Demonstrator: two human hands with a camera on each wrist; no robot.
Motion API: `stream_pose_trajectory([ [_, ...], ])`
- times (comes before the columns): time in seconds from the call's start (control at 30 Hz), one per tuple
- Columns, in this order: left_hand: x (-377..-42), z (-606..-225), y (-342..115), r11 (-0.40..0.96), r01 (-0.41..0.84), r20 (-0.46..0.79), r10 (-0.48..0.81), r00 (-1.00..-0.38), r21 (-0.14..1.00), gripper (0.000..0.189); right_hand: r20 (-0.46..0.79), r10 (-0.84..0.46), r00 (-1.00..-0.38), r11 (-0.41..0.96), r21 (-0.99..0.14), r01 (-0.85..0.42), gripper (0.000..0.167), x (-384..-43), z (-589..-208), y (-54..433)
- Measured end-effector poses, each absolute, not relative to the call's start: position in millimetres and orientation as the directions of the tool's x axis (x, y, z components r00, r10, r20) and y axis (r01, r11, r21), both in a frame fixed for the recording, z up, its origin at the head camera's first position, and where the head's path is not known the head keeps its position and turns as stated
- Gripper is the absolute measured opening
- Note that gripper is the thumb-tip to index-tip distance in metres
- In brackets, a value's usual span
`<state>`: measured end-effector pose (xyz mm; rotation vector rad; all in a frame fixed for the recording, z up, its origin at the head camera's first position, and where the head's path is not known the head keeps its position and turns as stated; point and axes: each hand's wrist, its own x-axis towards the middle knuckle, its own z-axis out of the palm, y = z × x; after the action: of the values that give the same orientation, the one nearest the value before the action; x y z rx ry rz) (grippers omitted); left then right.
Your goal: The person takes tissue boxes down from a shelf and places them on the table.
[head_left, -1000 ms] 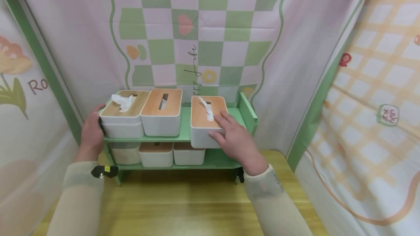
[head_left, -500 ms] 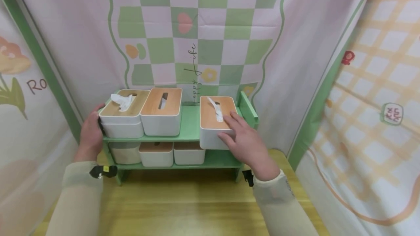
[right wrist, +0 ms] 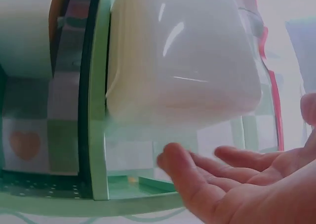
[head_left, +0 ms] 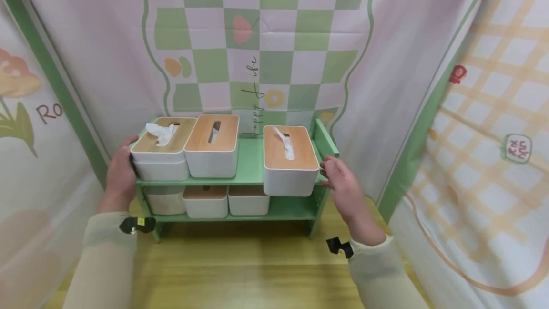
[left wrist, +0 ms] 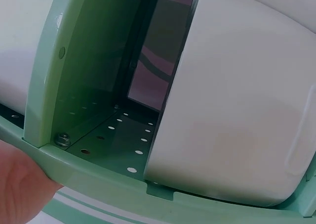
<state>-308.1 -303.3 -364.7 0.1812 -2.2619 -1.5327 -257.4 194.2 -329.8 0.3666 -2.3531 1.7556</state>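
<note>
My right hand [head_left: 345,187], with relaxed fingers, is beside the right side of a white tissue box [head_left: 289,182]. A gap shows between this hand and the box in the right wrist view. The box has a wood-look lid and a tissue sticking out, and its front overhangs the upper tier of a green two-tier shelf [head_left: 250,159]. My left hand [head_left: 120,175] rests against the shelf's left end; part of it is hidden. Next to it sits a white tissue box [head_left: 160,170] with a crumpled tissue, then another tissue box [head_left: 212,163] with tissue inside its slot.
On the lower tier stand a beige box [head_left: 165,201], a wood-lidded box [head_left: 206,206] and another white box [head_left: 249,204]. A raised green end board [head_left: 327,139] bounds the upper tier's right side. The shelf stands on a wooden table [head_left: 240,266] before a patterned curtain [head_left: 300,66].
The tissue box on the right slid rightward along the upper tier under my right hand. That hand then came off its lid and moved right. My left hand stayed in place.
</note>
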Motion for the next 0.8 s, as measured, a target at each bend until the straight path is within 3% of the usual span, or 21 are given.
stream_pose_trajectory([
  [0.2,-308,-364,-304,0.382,0.112,0.246,-0.322,-0.914,0.917,0.063,0.101,-0.157,-0.982,0.132,-0.984,-0.122,0.077,-253,-329,204],
  [0.33,-308,-364,-304,0.379,0.108,0.241,-0.324,-0.915,0.919,0.064,-0.028,-0.243,-0.970,0.055,-0.998,0.015,0.088,-254,-337,206],
  [0.57,-308,-364,-303,0.363,0.100,0.227,-0.328,-0.917,0.927,0.063,-0.104,-0.429,-0.897,-0.149,-0.972,0.184,0.093,-270,-348,208],
  [0.8,-309,-366,-304,0.352,0.092,0.220,-0.343,-0.913,0.932,0.061,-0.116,-0.405,-0.907,-0.237,-0.945,0.227,0.087,-278,-346,200],
])
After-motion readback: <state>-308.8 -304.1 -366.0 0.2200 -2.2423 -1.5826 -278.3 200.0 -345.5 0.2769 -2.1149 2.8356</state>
